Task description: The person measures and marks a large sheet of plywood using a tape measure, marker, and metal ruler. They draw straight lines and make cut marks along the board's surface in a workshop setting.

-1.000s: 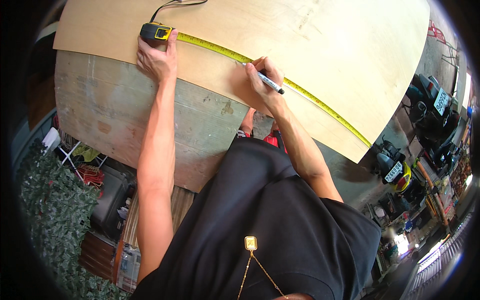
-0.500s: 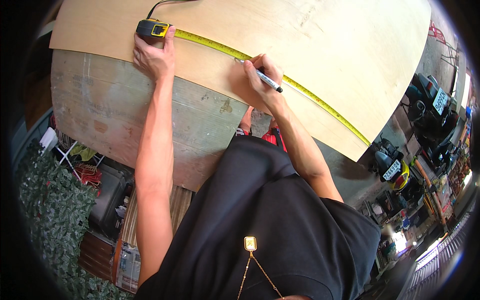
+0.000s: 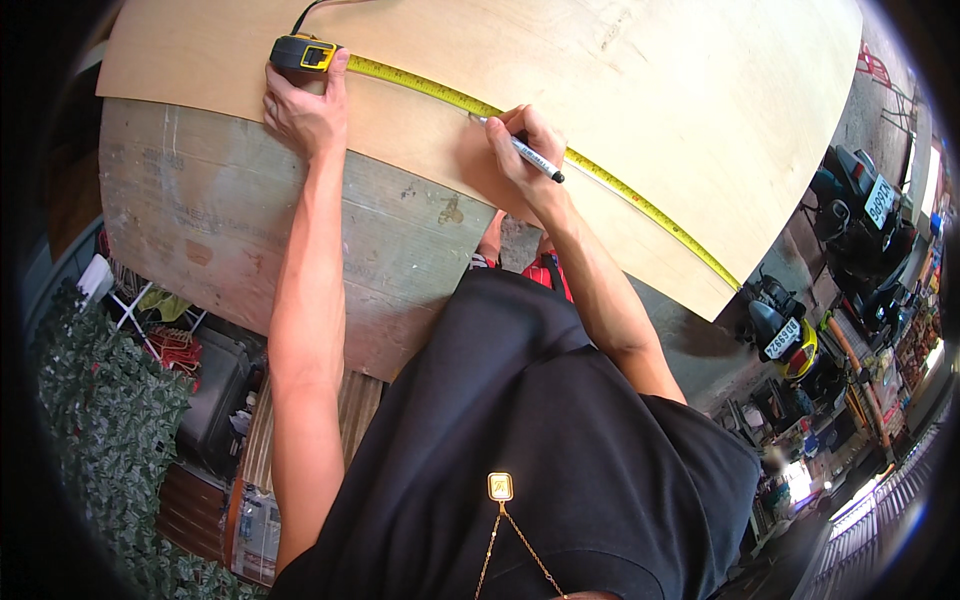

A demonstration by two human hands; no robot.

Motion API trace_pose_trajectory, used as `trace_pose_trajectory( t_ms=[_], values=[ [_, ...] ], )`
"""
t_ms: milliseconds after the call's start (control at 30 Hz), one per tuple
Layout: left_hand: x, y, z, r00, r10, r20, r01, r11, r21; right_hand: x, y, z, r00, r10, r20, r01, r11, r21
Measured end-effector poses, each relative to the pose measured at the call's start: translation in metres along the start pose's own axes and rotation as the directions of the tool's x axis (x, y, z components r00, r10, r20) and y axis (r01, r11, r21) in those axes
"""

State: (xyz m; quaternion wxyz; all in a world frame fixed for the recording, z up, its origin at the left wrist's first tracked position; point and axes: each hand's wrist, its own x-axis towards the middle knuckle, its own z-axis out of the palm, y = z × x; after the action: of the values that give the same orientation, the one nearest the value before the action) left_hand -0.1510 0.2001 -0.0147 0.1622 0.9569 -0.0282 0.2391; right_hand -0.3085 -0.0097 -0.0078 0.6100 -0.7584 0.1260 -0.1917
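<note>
My left hand [image 3: 312, 110] grips a black-and-yellow tape measure [image 3: 292, 52] with a dark strap, its thumb at the mouth of the case. The yellow blade [image 3: 640, 200] stretches diagonally across a pale plywood sheet [image 3: 720, 120] toward the sheet's right corner. My right hand [image 3: 530, 155] is closed on a silver marker with a black end [image 3: 542, 163], resting just below the blade's middle. The marker's point is at the lower edge of the blade, against the plywood; whether it touches is hard to tell.
A weathered board [image 3: 190, 220] lies under the sheet at left. Motorbikes [image 3: 840, 210] and cluttered shelving [image 3: 850, 390] stand to the right, beside a red metal chair [image 3: 872, 65]. Leafy greenery [image 3: 100, 420] and a dark bin [image 3: 215, 385] are at lower left.
The tape measure, both my hands and the plywood appear slightly higher and further left in the picture. My grips on the tape measure and marker are unchanged.
</note>
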Motion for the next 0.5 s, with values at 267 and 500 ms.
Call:
trace_pose_trajectory(
  t_ms=[267, 500],
  values=[
    [0.0001, 0.0017, -0.0008, 1.000, 0.015, -0.013, -0.015, 1.000, 0.005, 0.0003, 0.0003, -0.0011, 1.000, -0.007, 0.006, 0.007, 1.000, -0.015],
    [-0.0001, -0.0032, 0.0027, 0.999, 0.023, -0.028, -0.023, 1.000, 0.018, -0.0011, 0.0007, -0.0011, 1.000, 0.009, 0.009, -0.009, 1.000, 0.003]
  ],
)
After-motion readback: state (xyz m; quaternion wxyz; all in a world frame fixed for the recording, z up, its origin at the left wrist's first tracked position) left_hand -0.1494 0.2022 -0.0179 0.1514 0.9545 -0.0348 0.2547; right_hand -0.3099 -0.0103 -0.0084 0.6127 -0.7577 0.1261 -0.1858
